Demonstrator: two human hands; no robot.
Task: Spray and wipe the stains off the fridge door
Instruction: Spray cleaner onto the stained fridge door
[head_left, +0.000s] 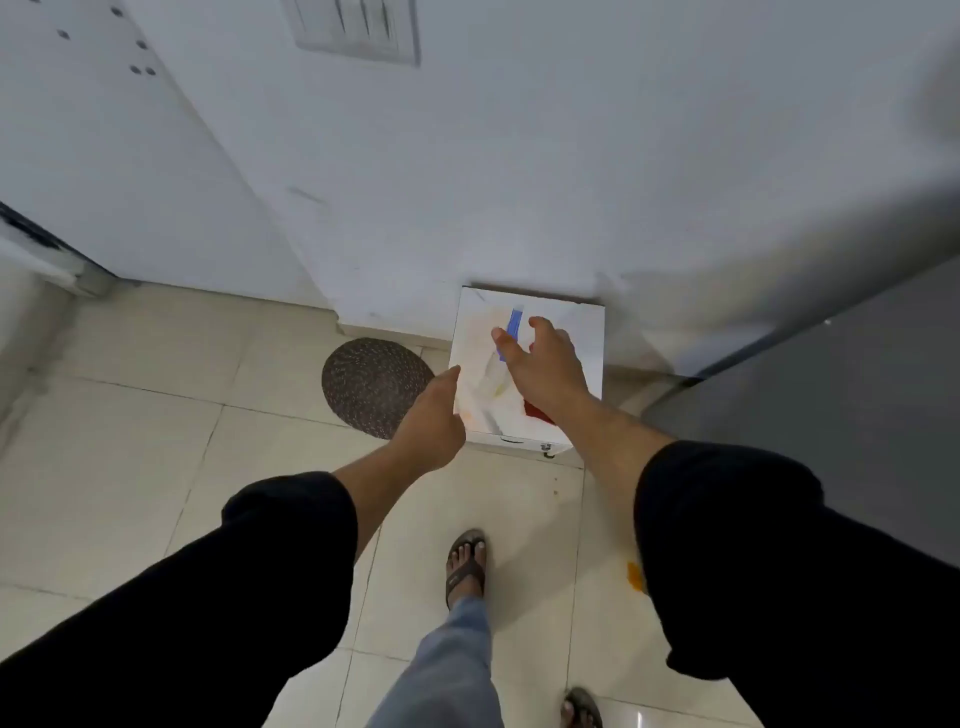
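Note:
A small white cabinet (584, 332) stands against the wall, low in front of me. On its top lies a white cloth (480, 374) with faint stains, a spray bottle with a blue nozzle (511, 327), and something red (537, 412). My right hand (545, 366) hovers over the bottle with fingers spread, holding nothing. My left hand (434, 415) reaches toward the cabinet's left edge, fingers loosely extended and empty. The grey fridge door (852, 410) stands at the right.
A dark round mat (374, 384) lies on the tiled floor left of the cabinet. An orange stain (635, 576) marks the floor near the fridge. My sandalled feet (465, 564) are below. A switch panel (358, 28) sits on the white wall.

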